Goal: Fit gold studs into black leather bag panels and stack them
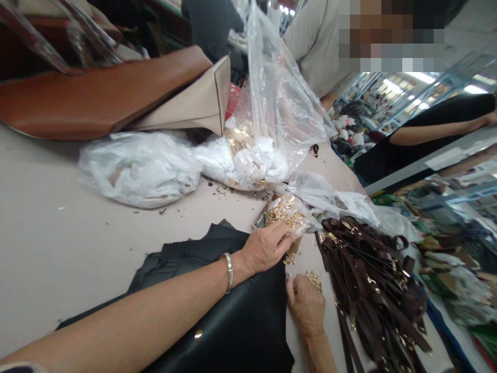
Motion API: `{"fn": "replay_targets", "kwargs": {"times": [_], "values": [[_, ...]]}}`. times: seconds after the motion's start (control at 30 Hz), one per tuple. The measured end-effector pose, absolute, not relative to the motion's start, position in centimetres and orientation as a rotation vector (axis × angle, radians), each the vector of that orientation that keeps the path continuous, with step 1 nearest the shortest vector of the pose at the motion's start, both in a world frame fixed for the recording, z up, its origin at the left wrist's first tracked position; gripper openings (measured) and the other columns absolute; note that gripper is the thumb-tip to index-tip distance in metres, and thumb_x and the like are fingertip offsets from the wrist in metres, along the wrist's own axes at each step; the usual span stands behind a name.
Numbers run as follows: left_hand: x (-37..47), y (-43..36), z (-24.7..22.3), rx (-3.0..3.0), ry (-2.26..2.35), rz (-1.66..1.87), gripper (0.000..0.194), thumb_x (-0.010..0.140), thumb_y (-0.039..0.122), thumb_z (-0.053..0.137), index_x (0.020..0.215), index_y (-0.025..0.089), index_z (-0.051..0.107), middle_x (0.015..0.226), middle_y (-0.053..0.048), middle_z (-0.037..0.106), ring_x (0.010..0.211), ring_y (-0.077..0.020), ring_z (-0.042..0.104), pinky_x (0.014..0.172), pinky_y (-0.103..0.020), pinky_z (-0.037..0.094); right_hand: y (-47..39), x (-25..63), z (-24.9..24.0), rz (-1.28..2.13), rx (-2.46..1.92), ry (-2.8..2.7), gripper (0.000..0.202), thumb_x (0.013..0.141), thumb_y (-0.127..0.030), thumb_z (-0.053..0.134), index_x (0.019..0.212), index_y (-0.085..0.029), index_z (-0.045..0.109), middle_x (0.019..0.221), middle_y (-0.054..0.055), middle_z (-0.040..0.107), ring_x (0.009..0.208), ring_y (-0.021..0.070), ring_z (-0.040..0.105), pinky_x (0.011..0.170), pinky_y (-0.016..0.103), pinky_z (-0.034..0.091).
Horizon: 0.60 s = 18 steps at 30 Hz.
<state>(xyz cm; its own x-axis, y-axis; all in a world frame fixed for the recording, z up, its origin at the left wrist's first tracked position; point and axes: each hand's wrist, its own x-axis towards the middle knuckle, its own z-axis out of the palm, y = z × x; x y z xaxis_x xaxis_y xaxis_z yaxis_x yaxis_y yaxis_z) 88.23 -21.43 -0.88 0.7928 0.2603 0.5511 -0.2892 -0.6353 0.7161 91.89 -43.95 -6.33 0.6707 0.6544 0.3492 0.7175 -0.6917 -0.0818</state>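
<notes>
My left hand, with a silver bangle on its wrist, reaches across black leather pieces to a small box of gold metal fittings. Its fingers are curled together at the near edge of the box, and what they hold is hidden. Beside the black leather, my right hand is closed on the table, thumb against the fingers; I cannot make out what is inside it. A little pile of loose gold fittings lies right behind that hand. One round metal stud shows on the top black piece.
Dark brown straps with gold clasps are heaped at the right. Behind the box sit clear plastic bags of white-wrapped hardware and a white bundle. A brown leather bag lies back left. Other people are beyond the table.
</notes>
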Motion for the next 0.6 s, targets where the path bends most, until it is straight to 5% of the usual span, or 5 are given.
{"fn": "replay_targets", "kwargs": {"times": [0.17,0.3,0.5,0.6], "values": [[88.0,-20.5,-0.5,2.052,0.026,0.769,0.020,0.090,0.012,0.047,0.095,0.018,0.065,0.094,-0.006,0.069,0.087,-0.0173,0.064,0.081,-0.028,0.052,-44.0,92.5,-6.1,-0.260,-2.508,-0.894,0.045,0.093,-0.048,0.058,0.058,-0.021,0.051,0.055,-0.002,0.046,0.049,0.0118,0.037,0.054,0.031,0.023],[88.0,-19.3,1.1,1.976,0.208,0.708,0.020,0.091,0.014,0.048,0.095,0.018,0.067,0.086,-0.002,0.071,0.075,-0.0141,0.063,0.073,-0.025,0.049,-44.4,93.4,-5.5,-0.097,-2.286,-0.596,0.041,0.081,-0.050,0.069,0.058,-0.021,0.054,0.053,-0.005,0.045,0.047,0.0092,0.032,0.049,0.029,0.021],[88.8,-19.5,3.7,1.905,0.425,0.549,0.031,0.088,0.044,0.062,0.071,0.019,0.065,0.063,0.002,0.062,0.060,-0.0129,0.054,0.059,-0.024,0.040,-45.4,95.0,-4.0,0.143,-1.722,-0.122,0.048,0.086,-0.050,0.062,0.058,-0.024,0.034,0.047,-0.012,0.026,0.037,0.0060,0.020,0.032,0.020,0.016],[89.2,-19.9,4.4,1.876,0.527,0.496,0.044,0.086,0.057,0.060,0.064,0.019,0.062,0.060,0.001,0.061,0.058,-0.0138,0.052,0.058,-0.026,0.037,-46.0,95.4,-3.1,0.279,-1.388,-0.017,0.047,0.078,-0.048,0.069,0.061,-0.023,0.034,0.053,-0.012,0.031,0.037,0.0037,0.023,0.029,0.013,0.017]]}}
